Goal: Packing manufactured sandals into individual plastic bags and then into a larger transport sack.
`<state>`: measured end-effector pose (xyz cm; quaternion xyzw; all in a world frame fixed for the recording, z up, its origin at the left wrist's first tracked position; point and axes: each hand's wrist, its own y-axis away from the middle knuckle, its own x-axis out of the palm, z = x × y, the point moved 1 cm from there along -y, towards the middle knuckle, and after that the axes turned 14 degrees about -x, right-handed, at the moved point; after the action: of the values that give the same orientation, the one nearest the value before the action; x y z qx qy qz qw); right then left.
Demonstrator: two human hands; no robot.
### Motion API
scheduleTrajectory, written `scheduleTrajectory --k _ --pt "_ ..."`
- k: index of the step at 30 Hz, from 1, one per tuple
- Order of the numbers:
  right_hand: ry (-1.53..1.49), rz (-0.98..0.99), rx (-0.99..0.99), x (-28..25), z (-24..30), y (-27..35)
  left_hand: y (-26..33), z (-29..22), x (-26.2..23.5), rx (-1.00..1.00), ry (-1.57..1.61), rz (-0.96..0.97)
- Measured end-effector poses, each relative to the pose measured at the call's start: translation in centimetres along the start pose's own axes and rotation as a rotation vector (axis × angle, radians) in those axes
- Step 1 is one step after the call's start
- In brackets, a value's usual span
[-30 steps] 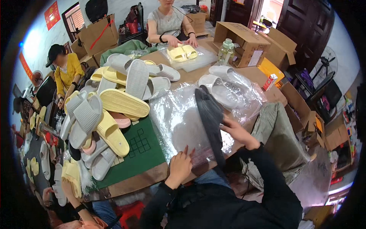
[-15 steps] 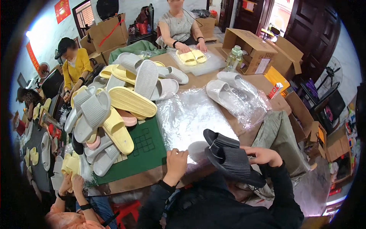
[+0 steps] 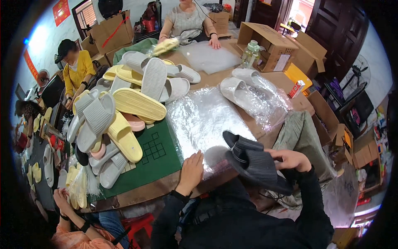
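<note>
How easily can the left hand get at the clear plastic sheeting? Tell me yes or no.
Probably yes: the left hand looks empty at the near edge of the clear plastic sheeting, with nothing visible between; the black slippers in the right hand overlap only its near right part.

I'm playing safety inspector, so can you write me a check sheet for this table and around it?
Surface: brown table, green mat on its left part.
Job's things: dark slippers; clear plastic spread on the table.
Clutter: grey and yellow slippers heaped at left; greenish bottle farther back.
Hands: left hand open at the clear plastic's near edge; right hand grips the dark slippers.
Cables: thin dark line by the far person, kind unclear.
Surroundings: cardboard boxes, other people.
</note>
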<state>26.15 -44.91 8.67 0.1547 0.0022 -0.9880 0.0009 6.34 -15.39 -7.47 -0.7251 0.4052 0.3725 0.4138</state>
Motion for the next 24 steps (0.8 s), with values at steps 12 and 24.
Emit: scheduleTrajectory --k 12,24 --pt "0.311 -0.033 0.149 3.5 -0.8 -5.0 -0.9 -5.9 -6.2 -0.142 0.032 0.058" --pt "0.689 -0.371 -0.065 5.8 -7.7 -12.2 0.0 -8.7 -4.5 0.044 0.331 0.148"
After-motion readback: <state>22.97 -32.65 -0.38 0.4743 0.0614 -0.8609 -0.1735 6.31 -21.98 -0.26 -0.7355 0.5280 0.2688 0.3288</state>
